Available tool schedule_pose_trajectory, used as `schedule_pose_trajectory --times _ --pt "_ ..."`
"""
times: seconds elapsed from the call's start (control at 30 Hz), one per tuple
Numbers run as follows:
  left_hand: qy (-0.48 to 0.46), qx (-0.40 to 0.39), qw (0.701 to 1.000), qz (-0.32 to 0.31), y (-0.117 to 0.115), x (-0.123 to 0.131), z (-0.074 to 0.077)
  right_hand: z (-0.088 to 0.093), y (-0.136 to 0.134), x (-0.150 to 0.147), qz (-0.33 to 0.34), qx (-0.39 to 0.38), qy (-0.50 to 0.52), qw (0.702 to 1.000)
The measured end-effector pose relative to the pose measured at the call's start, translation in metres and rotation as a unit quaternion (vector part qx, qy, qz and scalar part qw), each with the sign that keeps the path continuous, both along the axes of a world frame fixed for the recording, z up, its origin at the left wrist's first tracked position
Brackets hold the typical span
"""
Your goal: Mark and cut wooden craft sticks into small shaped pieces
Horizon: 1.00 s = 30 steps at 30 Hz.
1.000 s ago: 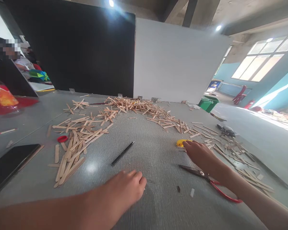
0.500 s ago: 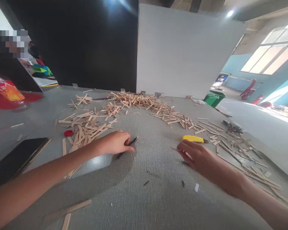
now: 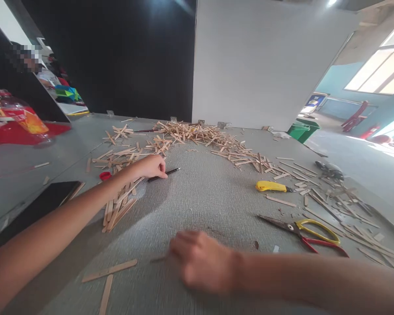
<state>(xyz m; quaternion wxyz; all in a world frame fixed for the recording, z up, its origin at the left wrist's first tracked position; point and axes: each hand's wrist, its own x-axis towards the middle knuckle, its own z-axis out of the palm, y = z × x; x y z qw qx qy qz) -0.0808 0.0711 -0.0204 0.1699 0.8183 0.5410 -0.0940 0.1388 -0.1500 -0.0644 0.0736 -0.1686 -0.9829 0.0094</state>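
Note:
My left hand (image 3: pixel 155 166) is closed in a pinch on a black pen (image 3: pixel 173 171), whose silvery tip points right. Beside that hand lies a heap of flat wooden craft sticks (image 3: pixel 121 214). Lower in the picture, my right hand (image 3: pixel 200 262) is curled and smeared by motion. A thin blurred stick (image 3: pixel 158 259) pokes out at its fingertips; the grip itself is hidden. Two craft sticks, the nearer one (image 3: pixel 110 271) marked, lie left of it. Scissors (image 3: pixel 290 227) with yellow and red handles rest beyond the right forearm, below a yellow utility knife (image 3: pixel 271 186).
More craft sticks (image 3: pixel 213 135) are spread along the back panels and down the right side. At left are a phone (image 3: pixel 49 205), a red cap (image 3: pixel 105 176) and a drink bottle (image 3: pixel 26 116). Green bins (image 3: pixel 304 130) stand past the table's right edge. Another person (image 3: pixel 47 76) sits far left.
My right hand has swept left and nearer from beside the knife, uncovering the scissors and a stick. My left hand has shifted a little left and away with the pen. The view has turned slightly.

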Motion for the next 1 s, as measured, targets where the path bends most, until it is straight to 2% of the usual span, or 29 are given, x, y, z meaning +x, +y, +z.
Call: schedule_pose_trajectory --times 0.03,0.1,0.2,0.3,0.37,0.43,0.5,0.57,0.67,0.73,0.77,0.8,0.87,1.0 --pt "-0.001 0.0 1.0 0.012 0.004 -0.005 -0.001 0.005 0.018 0.005 -0.051 -0.029 -0.025 0.998" --pt "-0.005 0.002 0.999 0.037 0.012 -0.014 -0.001 0.011 0.06 0.018 -0.149 -0.034 -0.031 0.988" --pt "-0.013 -0.001 0.998 0.063 0.021 -0.025 -0.002 0.011 0.125 0.047 -0.271 -0.036 -0.038 0.961" --pt "-0.016 -0.013 0.997 0.072 0.024 -0.03 -0.004 0.012 0.174 0.076 -0.353 -0.039 -0.036 0.934" --pt "-0.011 -0.019 0.997 0.075 0.024 -0.03 -0.006 0.015 0.192 0.091 -0.38 -0.036 -0.028 0.924" --pt "-0.003 -0.022 0.997 0.078 0.025 -0.029 -0.007 0.02 0.195 0.099 -0.383 -0.03 -0.017 0.923" --pt "0.004 -0.023 0.996 0.08 0.026 -0.029 -0.008 0.024 0.179 0.099 -0.358 -0.022 -0.005 0.934" --pt "0.009 -0.024 0.996 0.08 0.029 -0.03 -0.01 0.026 0.144 0.091 -0.296 -0.02 0.004 0.955" --pt "0.016 -0.024 0.997 0.079 0.031 -0.032 -0.014 0.025 0.071 0.077 -0.13 -0.041 -0.011 0.991" --pt "0.015 -0.023 0.997 0.077 0.032 -0.033 -0.016 0.021 0.033 0.072 -0.025 -0.052 -0.025 0.998" --pt "0.014 -0.022 0.997 0.076 0.032 -0.033 -0.017 0.019 0.023 0.071 -0.004 -0.032 -0.023 0.999" --pt "0.012 -0.021 0.997 0.075 0.033 -0.033 -0.018 0.016 0.022 0.073 -0.019 -0.033 -0.025 0.999" --pt "0.009 -0.017 0.997 0.071 0.033 -0.033 -0.018 0.009 0.046 0.082 -0.103 -0.052 -0.041 0.992" --pt "0.001 -0.005 0.998 0.063 0.033 -0.035 -0.017 0.004 0.146 0.113 -0.278 -0.038 -0.036 0.959"
